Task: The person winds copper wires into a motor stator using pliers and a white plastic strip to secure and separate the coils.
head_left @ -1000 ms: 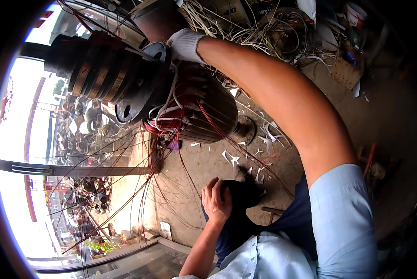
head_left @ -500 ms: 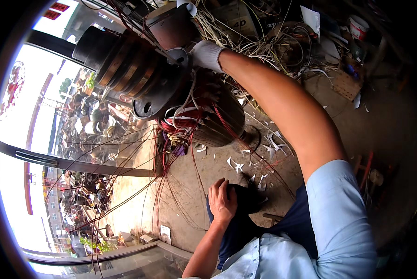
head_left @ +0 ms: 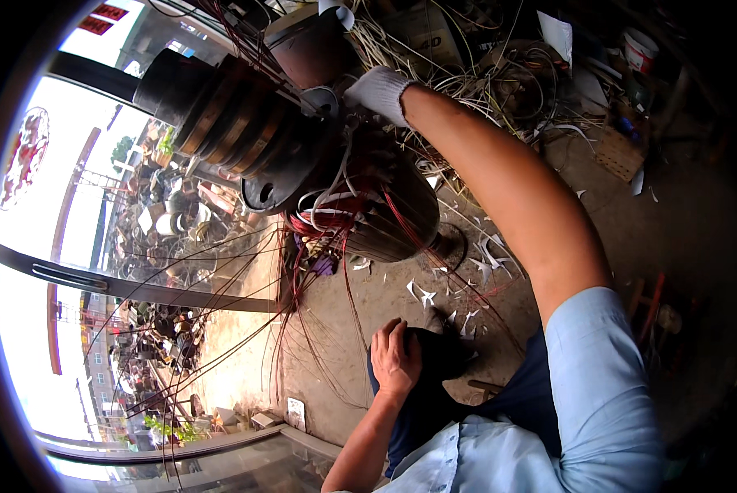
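Observation:
A large rotor with dark and copper-coloured rings [head_left: 241,123] lies tilted at the upper left. Its black end plate [head_left: 274,187] has holes in it. Behind the plate, bundles of dark red wire [head_left: 340,215] and pale sleeving come off the winding, and long loose leads hang towards the floor. My right hand [head_left: 377,92], in a whitish knit glove, reaches to the far side of the rotor beside the plate's upper edge. Its fingers are largely hidden and dim there. My bare left hand [head_left: 396,359] rests on my knee with fingers laid out, holding nothing.
A reddish-brown pot-like container [head_left: 309,51] stands beyond the rotor. Tangled pale cable [head_left: 500,86] heaps at the back, near a perforated brick-like block [head_left: 621,153] and a white bucket [head_left: 640,49]. White scraps [head_left: 422,293] litter the concrete floor. A glazed metal frame [head_left: 163,294] runs along the left.
My gloved right hand has shifted slightly up and to the right along the rotor's far side. The whole view has moved a little. My left hand stays on the knee.

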Demonstrator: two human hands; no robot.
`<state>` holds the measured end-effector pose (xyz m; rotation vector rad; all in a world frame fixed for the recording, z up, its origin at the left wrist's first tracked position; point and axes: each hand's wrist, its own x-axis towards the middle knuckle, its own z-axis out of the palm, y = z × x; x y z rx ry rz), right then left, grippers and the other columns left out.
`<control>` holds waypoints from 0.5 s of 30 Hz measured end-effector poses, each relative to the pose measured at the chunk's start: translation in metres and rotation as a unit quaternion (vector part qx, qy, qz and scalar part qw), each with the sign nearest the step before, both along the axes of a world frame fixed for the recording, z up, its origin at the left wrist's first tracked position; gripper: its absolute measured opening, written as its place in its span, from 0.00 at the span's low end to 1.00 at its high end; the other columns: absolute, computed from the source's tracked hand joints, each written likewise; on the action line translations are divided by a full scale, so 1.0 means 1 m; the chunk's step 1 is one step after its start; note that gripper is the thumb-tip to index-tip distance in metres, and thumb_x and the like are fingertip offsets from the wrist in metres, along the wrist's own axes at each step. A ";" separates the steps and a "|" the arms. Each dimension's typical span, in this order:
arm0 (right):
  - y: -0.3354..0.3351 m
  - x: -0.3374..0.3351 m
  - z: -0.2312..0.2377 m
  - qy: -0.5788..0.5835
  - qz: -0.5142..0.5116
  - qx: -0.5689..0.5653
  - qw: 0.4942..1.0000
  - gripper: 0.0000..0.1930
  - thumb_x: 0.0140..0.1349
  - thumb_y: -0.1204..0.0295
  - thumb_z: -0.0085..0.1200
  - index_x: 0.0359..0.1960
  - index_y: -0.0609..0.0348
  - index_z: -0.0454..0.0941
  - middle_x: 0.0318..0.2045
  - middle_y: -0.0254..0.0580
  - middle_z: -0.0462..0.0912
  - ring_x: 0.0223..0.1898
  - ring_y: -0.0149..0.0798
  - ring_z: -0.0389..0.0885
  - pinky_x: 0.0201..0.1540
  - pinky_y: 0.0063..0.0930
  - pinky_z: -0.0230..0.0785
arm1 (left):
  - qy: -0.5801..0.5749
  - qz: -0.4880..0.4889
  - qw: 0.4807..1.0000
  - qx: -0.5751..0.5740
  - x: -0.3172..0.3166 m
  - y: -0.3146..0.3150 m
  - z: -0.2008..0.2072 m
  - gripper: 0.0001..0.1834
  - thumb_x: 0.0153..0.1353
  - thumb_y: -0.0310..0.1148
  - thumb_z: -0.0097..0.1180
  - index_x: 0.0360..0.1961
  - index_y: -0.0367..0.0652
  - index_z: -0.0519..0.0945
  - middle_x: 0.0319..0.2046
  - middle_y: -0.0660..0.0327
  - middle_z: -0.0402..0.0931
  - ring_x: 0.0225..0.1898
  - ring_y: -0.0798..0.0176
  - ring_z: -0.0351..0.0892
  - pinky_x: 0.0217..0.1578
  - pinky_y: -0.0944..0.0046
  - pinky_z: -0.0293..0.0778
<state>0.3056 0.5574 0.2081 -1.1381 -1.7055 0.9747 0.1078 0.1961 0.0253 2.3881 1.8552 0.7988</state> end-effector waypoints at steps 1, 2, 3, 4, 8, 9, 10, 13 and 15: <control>0.003 0.002 0.000 0.027 0.012 -0.029 0.999 0.09 0.55 0.70 0.60 0.29 0.66 0.82 0.23 0.41 0.81 0.24 0.32 0.77 0.27 0.31 0.69 | -0.004 0.004 1.000 0.002 -0.003 0.000 0.000 0.18 0.54 0.25 0.60 0.47 0.39 0.76 0.48 0.52 0.76 0.47 0.45 0.76 0.47 0.52 0.74; 0.005 0.004 0.001 0.054 0.025 -0.057 0.997 0.08 0.54 0.72 0.61 0.27 0.66 0.81 0.22 0.40 0.80 0.22 0.31 0.76 0.24 0.31 0.68 | -0.008 0.007 1.000 0.004 -0.006 0.000 -0.001 0.18 0.54 0.25 0.60 0.47 0.39 0.76 0.47 0.51 0.76 0.46 0.45 0.76 0.47 0.51 0.74; 0.003 0.002 0.002 0.108 0.013 -0.084 0.990 0.07 0.55 0.73 0.60 0.27 0.66 0.81 0.22 0.40 0.80 0.22 0.31 0.76 0.24 0.31 0.68 | -0.014 0.008 1.000 0.007 -0.007 0.002 -0.001 0.18 0.54 0.24 0.60 0.47 0.39 0.76 0.47 0.51 0.76 0.46 0.44 0.76 0.47 0.51 0.74; 0.000 0.000 0.004 0.162 0.001 -0.111 0.981 0.06 0.55 0.74 0.60 0.26 0.65 0.81 0.22 0.39 0.79 0.22 0.31 0.76 0.24 0.31 0.68 | -0.015 0.007 1.000 0.008 -0.008 0.003 -0.001 0.18 0.54 0.24 0.60 0.47 0.39 0.76 0.47 0.51 0.76 0.46 0.44 0.76 0.47 0.51 0.74; -0.036 -0.003 0.014 0.274 0.020 -0.190 0.942 0.02 0.56 0.77 0.55 0.28 0.61 0.79 0.23 0.39 0.80 0.23 0.33 0.79 0.28 0.31 0.76 | -0.014 0.017 1.000 0.006 -0.011 -0.002 -0.003 0.18 0.55 0.25 0.60 0.48 0.39 0.76 0.46 0.52 0.76 0.46 0.45 0.76 0.46 0.52 0.74; -0.050 0.001 0.021 0.318 0.035 -0.220 0.922 0.01 0.56 0.78 0.55 0.29 0.60 0.79 0.24 0.39 0.81 0.24 0.33 0.80 0.29 0.32 0.78 | -0.012 0.016 1.000 0.006 -0.010 -0.001 -0.002 0.18 0.55 0.25 0.60 0.48 0.39 0.76 0.46 0.52 0.76 0.46 0.45 0.76 0.46 0.52 0.74; -0.044 -0.003 0.013 0.336 0.050 -0.246 0.908 0.03 0.57 0.78 0.53 0.31 0.58 0.78 0.25 0.40 0.81 0.25 0.34 0.81 0.32 0.33 0.82 | -0.012 0.015 1.000 0.007 -0.009 -0.001 -0.002 0.18 0.55 0.25 0.60 0.48 0.40 0.76 0.46 0.52 0.77 0.46 0.46 0.76 0.46 0.52 0.74; -0.067 -0.011 0.008 0.318 0.018 -0.236 0.918 0.04 0.58 0.80 0.48 0.29 0.57 0.75 0.20 0.36 0.75 0.23 0.35 0.78 0.30 0.33 0.80 | -0.012 0.021 1.000 0.011 -0.010 -0.003 -0.006 0.18 0.55 0.27 0.59 0.48 0.40 0.76 0.46 0.54 0.77 0.46 0.47 0.76 0.46 0.53 0.74; -0.097 -0.018 0.013 0.404 -0.004 -0.264 0.876 0.09 0.57 0.82 0.46 0.20 0.55 0.68 0.16 0.37 0.71 0.15 0.36 0.69 0.24 0.33 0.74 | -0.012 0.027 0.999 0.014 -0.011 -0.005 -0.008 0.17 0.56 0.27 0.59 0.48 0.41 0.76 0.45 0.54 0.77 0.46 0.48 0.76 0.46 0.53 0.74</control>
